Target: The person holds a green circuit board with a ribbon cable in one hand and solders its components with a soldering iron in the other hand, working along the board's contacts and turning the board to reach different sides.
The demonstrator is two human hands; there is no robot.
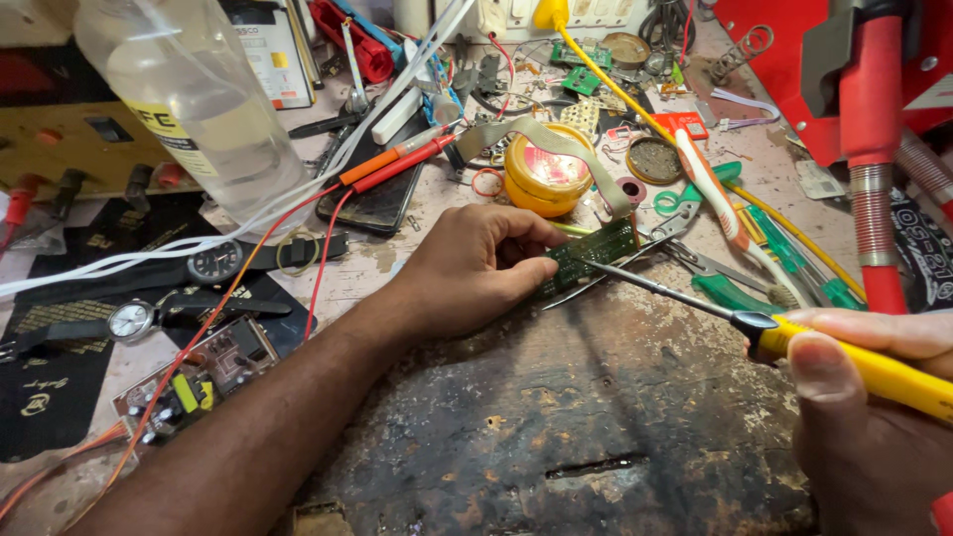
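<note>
Holding the green circuit board [588,256] pinched in our left hand [472,270] on the scorched wooden bench [556,417], we grip the yellow-handled soldering iron [774,333] in our closed right hand [874,397], tip touching the board.

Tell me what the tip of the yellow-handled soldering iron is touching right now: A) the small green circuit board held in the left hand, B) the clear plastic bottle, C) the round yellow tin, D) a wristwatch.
A: the soldering iron, gripped by the right hand, reaches its tip to the green circuit board pinched in the left hand.
</note>
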